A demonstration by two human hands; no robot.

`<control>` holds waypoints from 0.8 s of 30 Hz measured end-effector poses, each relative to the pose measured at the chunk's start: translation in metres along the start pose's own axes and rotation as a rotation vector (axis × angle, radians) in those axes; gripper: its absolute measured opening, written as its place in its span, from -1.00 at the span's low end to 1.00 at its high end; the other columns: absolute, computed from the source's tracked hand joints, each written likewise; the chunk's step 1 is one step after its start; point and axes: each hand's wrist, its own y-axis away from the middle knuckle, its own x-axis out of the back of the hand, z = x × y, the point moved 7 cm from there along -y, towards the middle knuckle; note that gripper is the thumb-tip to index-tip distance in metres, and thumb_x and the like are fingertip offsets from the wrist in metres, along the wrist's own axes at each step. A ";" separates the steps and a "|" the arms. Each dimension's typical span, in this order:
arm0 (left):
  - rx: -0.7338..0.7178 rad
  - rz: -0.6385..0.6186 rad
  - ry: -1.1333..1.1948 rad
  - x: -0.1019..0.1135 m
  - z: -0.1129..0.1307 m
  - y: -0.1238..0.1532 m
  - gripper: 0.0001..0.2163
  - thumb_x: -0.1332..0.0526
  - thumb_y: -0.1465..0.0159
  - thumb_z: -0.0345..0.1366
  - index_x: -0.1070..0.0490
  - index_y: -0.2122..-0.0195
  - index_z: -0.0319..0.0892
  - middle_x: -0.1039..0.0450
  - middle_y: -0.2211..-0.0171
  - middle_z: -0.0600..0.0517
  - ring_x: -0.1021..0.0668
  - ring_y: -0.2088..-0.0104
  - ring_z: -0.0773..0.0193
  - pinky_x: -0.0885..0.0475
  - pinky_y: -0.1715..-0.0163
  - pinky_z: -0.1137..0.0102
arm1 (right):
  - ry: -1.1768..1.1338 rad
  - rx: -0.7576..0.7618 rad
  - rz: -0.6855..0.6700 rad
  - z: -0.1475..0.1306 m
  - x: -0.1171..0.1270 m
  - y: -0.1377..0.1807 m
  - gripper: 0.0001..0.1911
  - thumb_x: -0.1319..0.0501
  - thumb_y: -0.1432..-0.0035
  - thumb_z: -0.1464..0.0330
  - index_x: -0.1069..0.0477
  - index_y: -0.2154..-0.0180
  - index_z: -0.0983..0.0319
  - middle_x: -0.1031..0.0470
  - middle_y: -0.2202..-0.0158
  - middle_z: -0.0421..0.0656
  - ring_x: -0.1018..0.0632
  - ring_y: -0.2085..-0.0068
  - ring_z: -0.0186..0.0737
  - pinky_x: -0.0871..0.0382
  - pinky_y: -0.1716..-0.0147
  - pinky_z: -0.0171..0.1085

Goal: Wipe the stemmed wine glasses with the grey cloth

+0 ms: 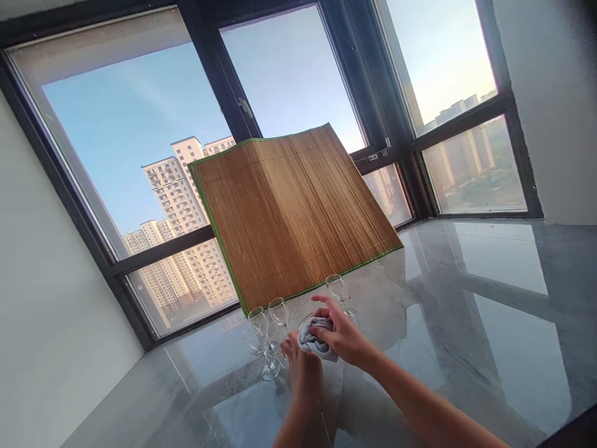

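My right hand (342,336) pinches a crumpled grey-white cloth (313,337), its index finger stretched out above. Below and to the left, my left hand (303,364) is closed round a stemmed glass, mostly hidden by the cloth and fingers; only a faint clear rim shows. Left of that hand stand several clear stemmed glasses, among them a front one (270,371) and one farther back (278,311). Just behind my right hand is another stemmed glass (336,287), partly covered by my fingers.
A bamboo mat (298,211) with green edging stands upright behind the glasses, against dark-framed windows (163,249). Everything rests on a glossy grey stone surface (466,348) that reflects the windows. White walls (46,280) close both sides.
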 end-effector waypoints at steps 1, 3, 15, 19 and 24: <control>-0.050 -0.001 -0.038 -0.001 0.003 0.001 -0.88 -0.18 -0.11 -0.40 -0.33 0.31 -0.10 -0.29 0.26 -0.10 -0.40 0.11 -0.02 -0.37 0.08 0.13 | 0.065 0.043 0.044 -0.002 0.002 0.001 -0.48 -0.18 -0.07 0.37 -0.14 -0.09 0.13 -0.43 0.30 -0.22 -0.47 0.35 -0.28 -0.35 0.31 -0.28; -0.129 -0.003 -0.133 -0.003 0.009 0.004 -0.84 -0.11 -0.13 -0.46 -0.33 0.27 -0.14 -0.26 0.24 -0.10 -0.39 0.12 0.01 -0.33 0.04 0.14 | 0.228 0.131 0.163 -0.003 0.011 0.001 -0.53 -0.13 -0.11 0.40 -0.17 -0.08 0.11 -0.46 0.27 -0.20 -0.49 0.30 -0.25 -0.35 0.21 -0.24; -0.116 0.022 -0.227 0.003 0.011 -0.002 -0.85 -0.01 -0.22 -0.46 -0.23 0.22 -0.13 -0.24 0.15 -0.11 -0.32 0.01 0.05 -0.25 -0.04 0.17 | 0.301 0.084 0.309 0.021 0.037 -0.009 -0.57 -0.11 -0.09 0.36 -0.17 -0.04 0.14 -0.45 0.31 -0.21 -0.48 0.31 -0.23 -0.34 0.22 -0.23; -0.136 -0.004 -0.268 0.002 0.017 0.002 -0.82 0.01 -0.22 -0.48 -0.26 0.20 -0.15 -0.23 0.15 -0.11 -0.36 0.04 0.08 -0.28 0.00 0.22 | 0.117 -0.076 0.139 0.033 0.024 -0.012 -0.60 -0.15 -0.03 0.34 -0.22 0.04 0.20 -0.36 0.44 -0.27 -0.40 0.45 -0.31 -0.27 0.44 -0.31; -0.114 0.019 -0.366 0.011 0.020 -0.001 -0.80 0.04 -0.24 -0.45 -0.24 0.15 -0.15 -0.21 0.13 -0.11 -0.36 0.05 0.08 -0.28 0.04 0.27 | 0.113 -0.151 -0.044 0.024 0.014 -0.004 -0.40 -0.26 0.08 0.38 -0.20 -0.05 0.19 -0.37 0.33 -0.24 -0.40 0.40 -0.34 -0.29 0.44 -0.34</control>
